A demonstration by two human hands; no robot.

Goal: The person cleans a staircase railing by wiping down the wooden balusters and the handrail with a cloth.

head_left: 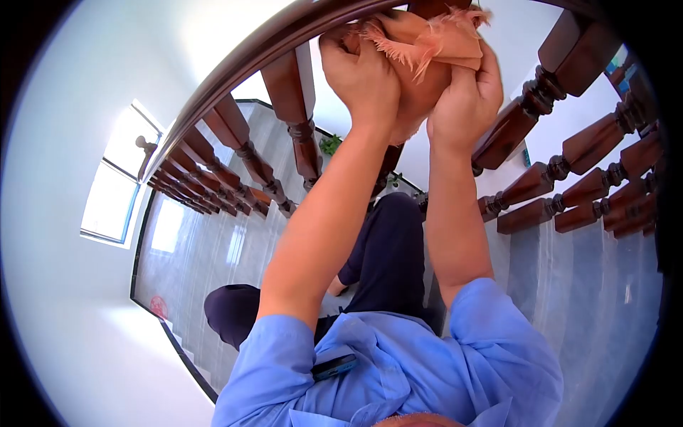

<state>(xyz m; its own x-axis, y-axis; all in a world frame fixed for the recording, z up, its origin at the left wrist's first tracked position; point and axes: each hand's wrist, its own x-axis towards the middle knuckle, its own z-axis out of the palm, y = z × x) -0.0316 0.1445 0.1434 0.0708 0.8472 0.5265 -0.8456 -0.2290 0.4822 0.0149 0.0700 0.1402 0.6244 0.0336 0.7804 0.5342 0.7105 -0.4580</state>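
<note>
A peach-coloured cloth (416,92) with frayed, feathery edges is bunched up at the top, just under the dark wooden handrail (252,58). My left hand (363,82) closes around its left side, with the fingers curled behind and partly hidden. On the other side, my right hand (466,103) grips the cloth between thumb and fingers. The cloth lies against a dark wooden baluster (385,171), whose lower part shows beneath it. Whatever the cloth covers behind it is hidden.
Turned wooden balusters (290,85) line the railing on the left, and more balusters (509,132) stand on the right. Grey stone steps (569,277) descend at right. A window (112,188) is in the left wall. A green plant (330,144) shows beyond the railing.
</note>
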